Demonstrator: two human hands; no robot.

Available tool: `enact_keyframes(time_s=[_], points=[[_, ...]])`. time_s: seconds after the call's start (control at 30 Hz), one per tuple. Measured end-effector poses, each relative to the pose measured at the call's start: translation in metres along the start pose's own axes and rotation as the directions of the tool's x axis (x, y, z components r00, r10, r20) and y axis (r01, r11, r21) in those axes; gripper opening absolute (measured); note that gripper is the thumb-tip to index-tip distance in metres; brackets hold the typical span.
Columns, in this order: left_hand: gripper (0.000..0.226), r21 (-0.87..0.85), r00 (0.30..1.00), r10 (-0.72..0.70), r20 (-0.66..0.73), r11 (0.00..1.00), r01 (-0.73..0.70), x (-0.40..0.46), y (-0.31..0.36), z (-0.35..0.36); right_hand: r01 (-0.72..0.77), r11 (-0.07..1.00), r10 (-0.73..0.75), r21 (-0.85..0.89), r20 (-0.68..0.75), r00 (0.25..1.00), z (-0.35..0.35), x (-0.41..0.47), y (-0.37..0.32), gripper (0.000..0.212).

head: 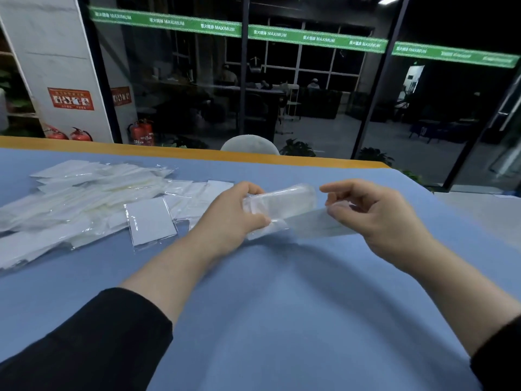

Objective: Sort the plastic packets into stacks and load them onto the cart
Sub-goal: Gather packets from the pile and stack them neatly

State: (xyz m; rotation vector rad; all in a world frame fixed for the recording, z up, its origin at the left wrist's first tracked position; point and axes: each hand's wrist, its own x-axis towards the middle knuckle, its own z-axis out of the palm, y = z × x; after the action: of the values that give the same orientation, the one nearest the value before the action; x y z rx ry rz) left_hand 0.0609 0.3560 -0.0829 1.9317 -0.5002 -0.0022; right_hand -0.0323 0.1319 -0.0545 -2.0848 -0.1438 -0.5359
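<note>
Packets under sorting on a blue tabletop point(282, 320).
Left hand point(229, 214) grips a small bundle of clear plastic packets point(279, 204), fingers over its top and thumb under, holding it just above the cloth at centre. Right hand point(375, 214) is beside the bundle's right end with fingers loosely curled; whether it pinches the blurred clear film point(315, 225) trailing below it cannot be told. A loose pile of white packets point(84, 193) lies spread at the left, well apart from both hands.
</note>
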Motion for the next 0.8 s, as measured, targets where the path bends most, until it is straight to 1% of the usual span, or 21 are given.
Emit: enact_keyframes(time_s=[0.07, 0.13, 0.2, 0.27, 0.33, 0.37, 0.43, 0.5, 0.53, 0.57, 0.63, 0.67, 0.73, 0.77, 0.8], points=[[0.029, 0.004, 1.0, -0.007, 0.029, 1.0, 0.006, -0.001, -0.002, 0.004, 0.01, 0.996, -0.006, 0.089, -0.05, 0.999, 0.002, 0.002, 0.005, 0.027], [0.031, 0.013, 0.998, -0.017, 0.062, 1.0, 0.016, 0.0, -0.004, 0.006, 0.004, 0.991, 0.004, 0.136, -0.055, 0.998, 0.004, 0.003, 0.013, 0.028], [0.034, 0.011, 0.993, -0.03, 0.114, 1.0, 0.029, 0.0, -0.004, 0.005, -0.008, 0.998, 0.011, 0.068, -0.045, 0.999, 0.009, 0.004, 0.025, 0.028], [0.037, -0.004, 0.984, -0.044, 0.172, 0.999, 0.045, 0.0, -0.004, 0.004, -0.009, 0.998, 0.007, -0.066, -0.033, 0.999, 0.015, 0.004, 0.036, 0.028], [0.04, -0.023, 0.974, -0.059, 0.218, 0.998, 0.065, -0.001, -0.004, 0.003, 0.028, 0.985, -0.03, -0.173, -0.008, 1.0, 0.021, 0.006, 0.043, 0.028], [0.041, -0.022, 0.97, -0.067, 0.234, 0.997, 0.074, -0.002, -0.002, 0.002, 0.044, 0.979, -0.044, -0.2, 0.003, 0.999, 0.023, 0.006, 0.046, 0.027], [0.041, -0.03, 0.964, -0.074, 0.257, 0.996, 0.085, -0.003, 0.001, 0.001, 0.047, 0.972, -0.05, -0.23, -0.005, 0.999, 0.025, 0.008, 0.049, 0.028], [0.039, -0.067, 0.961, -0.072, 0.266, 0.993, 0.092, -0.005, 0.004, 0.002, 0.029, 0.974, -0.041, -0.227, -0.048, 0.998, 0.027, 0.008, 0.05, 0.028], [0.042, -0.077, 0.962, -0.07, 0.264, 0.993, 0.093, -0.006, 0.005, 0.003, 0.023, 0.976, -0.038, -0.218, -0.067, 0.997, 0.027, 0.009, 0.051, 0.03], [0.044, -0.075, 0.964, -0.063, 0.257, 0.994, 0.085, -0.007, 0.005, 0.005, 0.021, 0.978, -0.039, -0.21, -0.081, 0.996, 0.028, 0.009, 0.053, 0.033], [0.044, -0.015, 0.975, -0.035, 0.218, 0.999, 0.039, -0.006, 0.003, 0.011, -0.003, 0.988, -0.011, -0.156, -0.092, 0.996, 0.031, 0.01, 0.054, 0.047], [0.041, 0.03, 0.98, -0.011, 0.199, 1.0, 0.005, -0.006, 0.003, 0.015, -0.032, 0.995, 0.024, -0.098, -0.074, 0.997, 0.031, 0.01, 0.053, 0.056], [0.034, 0.076, 0.981, 0.036, 0.193, 0.996, -0.052, -0.006, 0.003, 0.019, -0.087, 0.996, 0.087, -0.013, 0.02, 0.996, 0.028, 0.01, 0.051, 0.071], [0.032, 0.069, 0.978, 0.047, 0.204, 0.996, -0.062, -0.006, 0.002, 0.02, -0.1, 0.995, 0.101, -0.017, 0.081, 0.992, 0.026, 0.009, 0.05, 0.073], [0.033, 0.049, 0.975, 0.05, 0.216, 0.997, -0.062, -0.006, 0.001, 0.02, -0.097, 0.995, 0.1, -0.031, 0.129, 0.987, 0.024, 0.008, 0.049, 0.068]])
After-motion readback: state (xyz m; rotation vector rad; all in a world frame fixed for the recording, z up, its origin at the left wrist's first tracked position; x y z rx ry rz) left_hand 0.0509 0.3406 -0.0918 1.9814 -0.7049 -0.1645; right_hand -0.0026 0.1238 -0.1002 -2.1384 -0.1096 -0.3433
